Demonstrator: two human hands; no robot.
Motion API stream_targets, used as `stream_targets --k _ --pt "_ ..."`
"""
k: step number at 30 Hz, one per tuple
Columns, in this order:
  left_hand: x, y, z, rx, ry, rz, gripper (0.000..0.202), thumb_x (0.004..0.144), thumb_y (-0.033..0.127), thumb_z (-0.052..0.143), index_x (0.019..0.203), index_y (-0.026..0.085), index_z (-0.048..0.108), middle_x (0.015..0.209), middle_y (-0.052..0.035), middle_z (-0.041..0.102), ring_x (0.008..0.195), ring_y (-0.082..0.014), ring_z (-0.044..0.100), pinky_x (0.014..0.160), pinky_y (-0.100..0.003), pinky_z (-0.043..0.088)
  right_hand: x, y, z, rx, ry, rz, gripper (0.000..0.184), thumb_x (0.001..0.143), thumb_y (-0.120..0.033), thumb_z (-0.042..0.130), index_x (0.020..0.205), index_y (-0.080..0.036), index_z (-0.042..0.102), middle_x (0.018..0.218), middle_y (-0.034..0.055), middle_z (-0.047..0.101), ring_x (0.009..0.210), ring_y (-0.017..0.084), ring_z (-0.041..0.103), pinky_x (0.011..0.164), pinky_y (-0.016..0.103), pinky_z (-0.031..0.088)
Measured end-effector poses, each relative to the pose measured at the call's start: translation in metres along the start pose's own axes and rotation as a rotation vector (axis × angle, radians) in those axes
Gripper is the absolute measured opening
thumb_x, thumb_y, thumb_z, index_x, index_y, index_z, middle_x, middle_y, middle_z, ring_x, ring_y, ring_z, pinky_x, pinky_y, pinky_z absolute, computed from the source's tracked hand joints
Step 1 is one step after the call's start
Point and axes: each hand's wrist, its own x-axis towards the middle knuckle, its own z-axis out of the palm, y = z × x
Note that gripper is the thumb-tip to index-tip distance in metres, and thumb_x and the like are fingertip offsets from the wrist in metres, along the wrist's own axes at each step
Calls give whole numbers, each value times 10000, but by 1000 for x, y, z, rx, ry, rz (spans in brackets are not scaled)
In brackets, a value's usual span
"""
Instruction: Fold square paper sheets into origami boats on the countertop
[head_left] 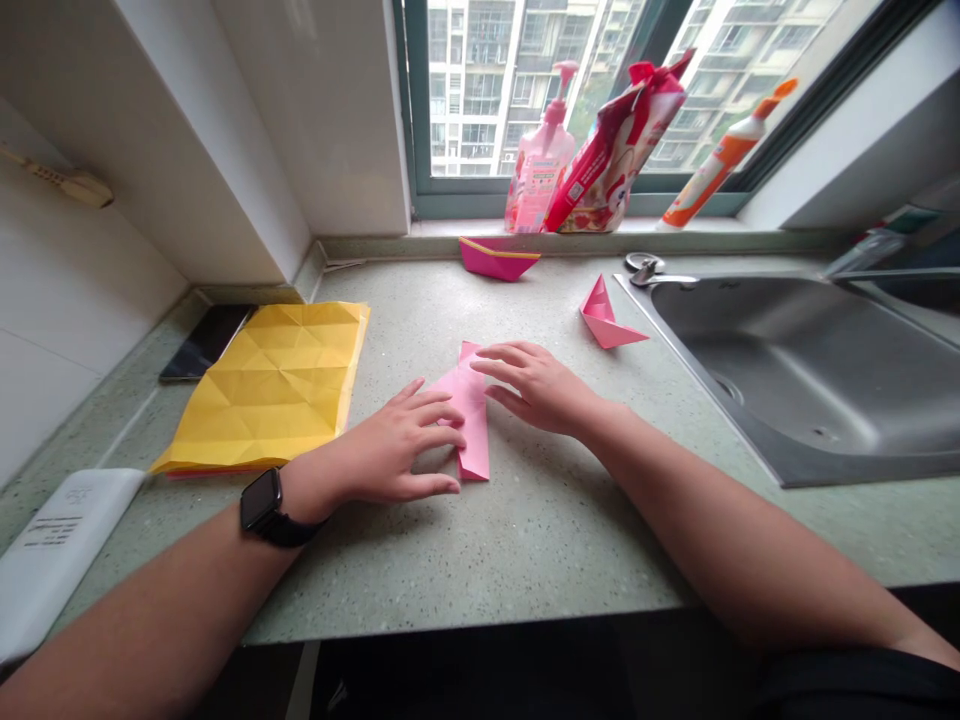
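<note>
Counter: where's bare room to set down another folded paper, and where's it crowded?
Free: the counter nearest the camera, and between the magenta paper boat and the pink sheet. Crowded: the left hand and right hand on that sheet, beside the yellow sheet.

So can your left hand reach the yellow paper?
Probably yes. Your left hand is close to the creased yellow paper, and only bare countertop lies between them, so nothing seems to block the way.
</note>
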Motion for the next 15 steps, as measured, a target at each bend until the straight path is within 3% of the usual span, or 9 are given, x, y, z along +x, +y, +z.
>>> stream_targets --k 2,8,12,15 --pt "1 -1 2 32 -11 -22 358 1047 503 779 1321 273 767 1479 -117 719 1480 -351 597 1402 -654 214 1 -1 -2 30 51 -7 369 1120 -301 635 1472 -273 742 1505 118 755 1359 317 695 1180 560 529" --pt "2 -1 8 211 31 -139 405 1087 476 725 1438 275 730 1423 -134 714 1354 -358 625 1255 -601 431 2 -5 -9 106 52 -104 249 1087 -239 650 1245 -253 841 1226 96 848 1118 267 774 1026 471 601" --pt "7 0 13 217 81 -202 362 1066 470 757 1366 268 753 1358 -113 732 1325 -349 632 1314 -671 342 4 -8 -16 141 -15 -167 322 1005 -95 630 1135 -274 863 1163 61 852 1056 236 776 992 423 610" --pt "12 1 16 168 126 -204 273 1031 414 804 1251 254 771 1293 -91 735 1303 -316 651 1350 -638 324 6 -12 -26 147 -57 -190 425 942 -11 601 1113 -291 872 1149 40 852 1045 218 769 999 400 609"
